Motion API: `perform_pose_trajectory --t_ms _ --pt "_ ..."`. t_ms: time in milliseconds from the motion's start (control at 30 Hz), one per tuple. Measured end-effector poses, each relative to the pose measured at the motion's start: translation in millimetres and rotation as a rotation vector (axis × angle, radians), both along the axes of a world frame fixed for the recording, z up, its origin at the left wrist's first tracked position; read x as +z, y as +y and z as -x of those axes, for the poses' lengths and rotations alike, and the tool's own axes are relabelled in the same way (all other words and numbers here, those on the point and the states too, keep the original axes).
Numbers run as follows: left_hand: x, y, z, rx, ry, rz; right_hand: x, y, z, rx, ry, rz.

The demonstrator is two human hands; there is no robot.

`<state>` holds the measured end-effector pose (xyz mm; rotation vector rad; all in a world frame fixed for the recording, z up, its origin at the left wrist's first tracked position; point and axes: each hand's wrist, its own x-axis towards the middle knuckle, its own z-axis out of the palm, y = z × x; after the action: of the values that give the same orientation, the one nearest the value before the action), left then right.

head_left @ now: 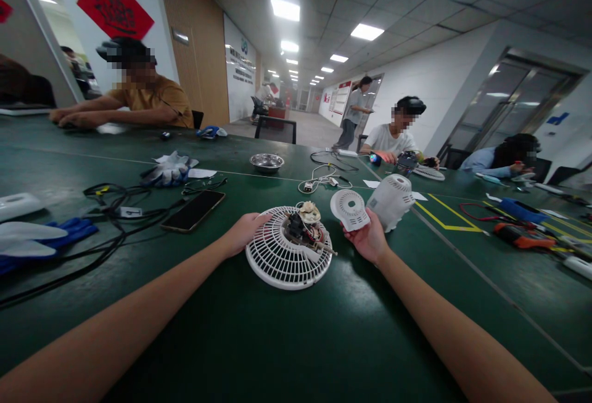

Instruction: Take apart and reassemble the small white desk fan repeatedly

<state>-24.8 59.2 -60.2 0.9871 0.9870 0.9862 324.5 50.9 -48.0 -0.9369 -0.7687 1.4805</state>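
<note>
The one camera sits on the person's head and looks out in front and a little down over the green table (pixel 259 341), with the arms coming in from the bottom at 8 and 4 o'clock. The left hand (pixel 245 235), the right hand (pixel 369 240) and the white fan grille (pixel 277 261) at 6 o'clock are close to it, all seen from above. It sees very wide, so the far side of the table, the long hallway (pixel 303 121) and the ceiling lights (pixel 285 10) toward 12 o'clock fit in too.
</note>
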Motion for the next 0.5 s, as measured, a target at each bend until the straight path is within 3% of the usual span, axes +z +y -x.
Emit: perform_pose_trajectory --t_ms 500 --pt "-4.2 3.3 -0.7 0.009 -0.017 0.007 1.8 -0.7 0.7 0.004 -0.009 0.002"
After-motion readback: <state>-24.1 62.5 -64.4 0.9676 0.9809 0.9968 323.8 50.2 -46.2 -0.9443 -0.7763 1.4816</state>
